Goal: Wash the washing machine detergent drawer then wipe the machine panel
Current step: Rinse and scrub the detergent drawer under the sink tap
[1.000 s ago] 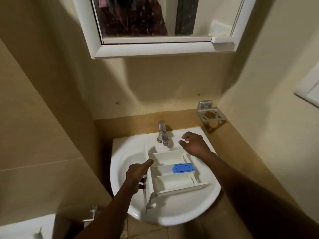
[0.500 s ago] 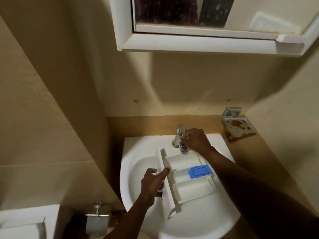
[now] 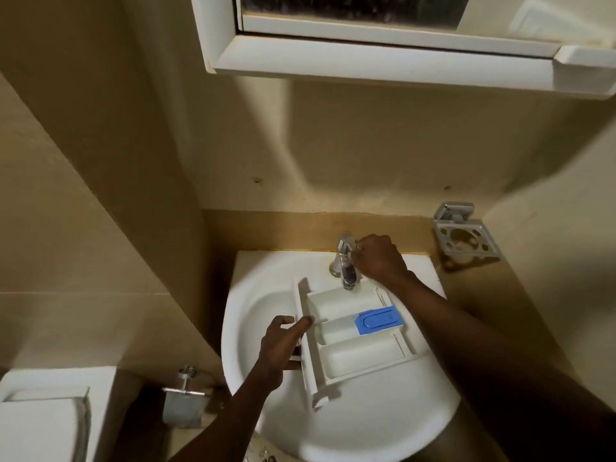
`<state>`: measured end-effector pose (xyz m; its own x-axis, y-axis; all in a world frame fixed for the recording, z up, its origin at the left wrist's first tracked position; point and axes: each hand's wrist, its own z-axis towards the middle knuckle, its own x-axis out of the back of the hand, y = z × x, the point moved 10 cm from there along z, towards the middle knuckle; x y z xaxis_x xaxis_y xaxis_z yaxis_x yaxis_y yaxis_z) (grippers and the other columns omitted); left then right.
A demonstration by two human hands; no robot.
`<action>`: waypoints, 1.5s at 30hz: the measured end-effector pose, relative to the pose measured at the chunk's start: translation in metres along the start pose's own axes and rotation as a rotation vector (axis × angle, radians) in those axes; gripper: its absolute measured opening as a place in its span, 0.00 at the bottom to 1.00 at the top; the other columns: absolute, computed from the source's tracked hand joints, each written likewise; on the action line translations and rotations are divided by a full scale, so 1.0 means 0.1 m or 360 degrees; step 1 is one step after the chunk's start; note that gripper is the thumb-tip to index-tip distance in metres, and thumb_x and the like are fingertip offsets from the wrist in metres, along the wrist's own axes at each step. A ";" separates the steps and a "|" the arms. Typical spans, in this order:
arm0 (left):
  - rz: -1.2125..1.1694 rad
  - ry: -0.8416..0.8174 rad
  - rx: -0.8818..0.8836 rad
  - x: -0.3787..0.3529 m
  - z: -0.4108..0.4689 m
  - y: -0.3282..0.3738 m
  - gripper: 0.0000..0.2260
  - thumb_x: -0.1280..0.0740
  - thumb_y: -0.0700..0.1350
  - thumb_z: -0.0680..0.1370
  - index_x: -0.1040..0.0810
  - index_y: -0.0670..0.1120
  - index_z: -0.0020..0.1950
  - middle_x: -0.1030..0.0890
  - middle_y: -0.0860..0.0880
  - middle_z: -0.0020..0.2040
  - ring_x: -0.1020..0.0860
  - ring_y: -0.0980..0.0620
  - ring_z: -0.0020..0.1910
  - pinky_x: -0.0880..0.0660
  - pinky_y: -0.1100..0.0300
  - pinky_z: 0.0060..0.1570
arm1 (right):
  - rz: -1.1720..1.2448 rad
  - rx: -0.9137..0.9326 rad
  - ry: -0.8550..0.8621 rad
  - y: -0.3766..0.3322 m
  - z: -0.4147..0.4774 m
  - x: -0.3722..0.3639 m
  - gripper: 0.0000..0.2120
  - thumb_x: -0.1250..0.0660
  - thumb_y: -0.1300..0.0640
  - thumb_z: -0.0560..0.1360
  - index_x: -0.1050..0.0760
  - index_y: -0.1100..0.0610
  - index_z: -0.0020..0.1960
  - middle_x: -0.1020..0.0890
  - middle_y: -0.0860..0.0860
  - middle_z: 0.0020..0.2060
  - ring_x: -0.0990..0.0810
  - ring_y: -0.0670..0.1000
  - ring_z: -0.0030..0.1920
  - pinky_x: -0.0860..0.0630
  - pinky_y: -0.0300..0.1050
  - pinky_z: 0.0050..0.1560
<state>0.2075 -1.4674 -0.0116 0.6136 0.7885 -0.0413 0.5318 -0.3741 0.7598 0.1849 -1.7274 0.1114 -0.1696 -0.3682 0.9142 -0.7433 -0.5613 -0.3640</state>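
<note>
A white detergent drawer (image 3: 353, 358) with three compartments and a blue insert (image 3: 378, 320) lies in the white sink (image 3: 373, 428), its far end under the chrome tap (image 3: 346, 261). My left hand (image 3: 280, 348) grips the drawer's front panel at its left side. My right hand (image 3: 378, 258) is closed on the tap's handle. No water is visible at the spout.
A white mirror cabinet (image 3: 383, 58) hangs above the sink. A chrome holder (image 3: 465, 236) is fixed to the wall at the right. At lower left are a toilet cistern (image 3: 46, 415) and a metal roll holder (image 3: 183, 405).
My right hand moved from the sink's back rim onto the tap handle and closed on it. My left hand kept its grip on the drawer. The camera tilted down and shifted left.
</note>
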 end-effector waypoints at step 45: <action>0.0192 0.0135 -0.0410 -0.01 -0.08 0.23 0.15 0.32 0.53 0.78 0.29 0.58 0.63 0.19 0.43 0.50 0.22 0.51 0.39 0.25 0.64 0.26 | 0.0209 0.0613 -0.0770 -0.18 -0.67 -1.39 0.09 0.40 0.59 0.76 0.25 0.48 0.51 0.18 0.49 0.52 0.21 0.53 0.52 0.24 0.51 0.55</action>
<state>0.2147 -1.4727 0.0110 0.6065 0.7881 0.1056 0.2857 -0.3399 0.8960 0.1784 -1.6169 0.0029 0.1350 -0.6952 0.7060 -0.4345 -0.6819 -0.5884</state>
